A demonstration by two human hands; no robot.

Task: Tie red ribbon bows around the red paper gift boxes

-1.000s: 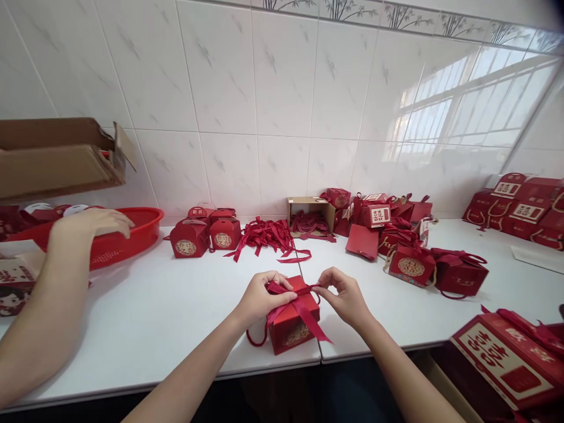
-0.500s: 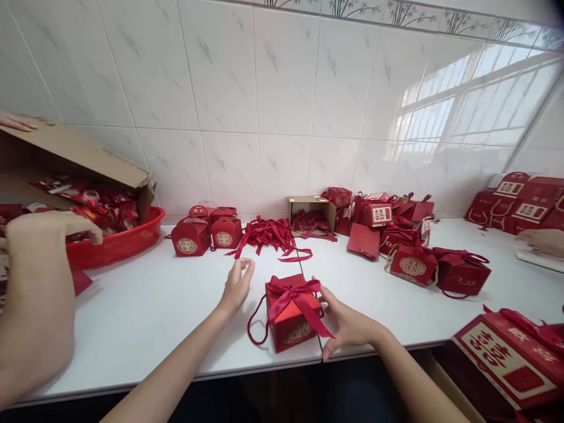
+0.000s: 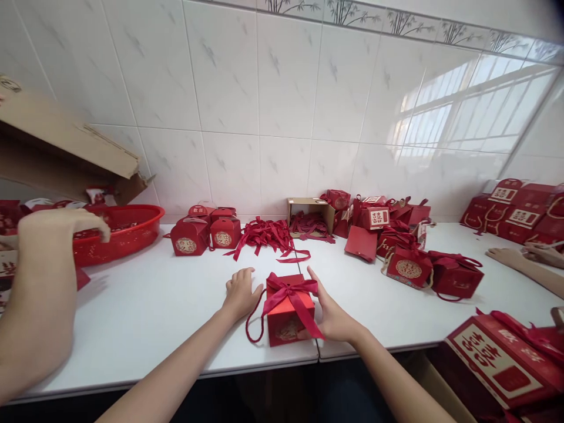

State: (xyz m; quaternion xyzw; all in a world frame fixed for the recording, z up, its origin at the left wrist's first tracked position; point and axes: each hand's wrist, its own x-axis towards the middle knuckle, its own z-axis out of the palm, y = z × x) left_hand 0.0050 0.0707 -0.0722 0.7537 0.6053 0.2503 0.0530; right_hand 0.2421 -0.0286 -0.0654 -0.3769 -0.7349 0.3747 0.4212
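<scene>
A red gift box point(image 3: 286, 322) with a gold emblem stands on the white table, near its front edge. A dark pink ribbon point(image 3: 291, 292) is tied in a bow on its top, and a dark red cord handle point(image 3: 257, 338) loops out to the left. My right hand point(image 3: 332, 314) grips the box's right side, thumb at the front under the ribbon tail and fingers along the side. To the left, my left hand point(image 3: 240, 296) is beside the cord, palm down with fingers apart and nothing in them.
Behind lie loose ribbons point(image 3: 267, 232), a small carton point(image 3: 311, 202) and finished boxes point(image 3: 189, 235). More gift boxes point(image 3: 408, 267) crowd the right. At left, another person's arm point(image 3: 48, 282) reaches by a red basket point(image 3: 132, 235) and a tilted carton point(image 3: 66, 126). A co-worker's hand point(image 3: 506, 257) is far right.
My right hand has closed in on the box, which has turned slightly. My left hand has lowered toward the cord. The carton at left has lifted, with fewer packets showing.
</scene>
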